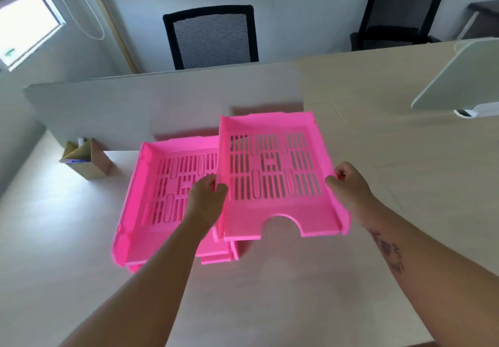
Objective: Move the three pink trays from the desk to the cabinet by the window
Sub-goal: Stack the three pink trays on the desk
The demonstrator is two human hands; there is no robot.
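- Desk (81,238) is pale wood, with a divider panel at the back.
- Stacked trays (151,198) sit on it, left of centre.
- One pink tray (278,184) is held up above the desk.
- Left hand (206,192) and right hand (348,187) are closed round its side edges.
- Small cardboard box (87,159) sits near the stack.

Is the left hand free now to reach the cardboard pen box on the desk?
Probably not: the left hand grips the lifted pink tray together with the right hand. The path to the cardboard pen box looks open, though.
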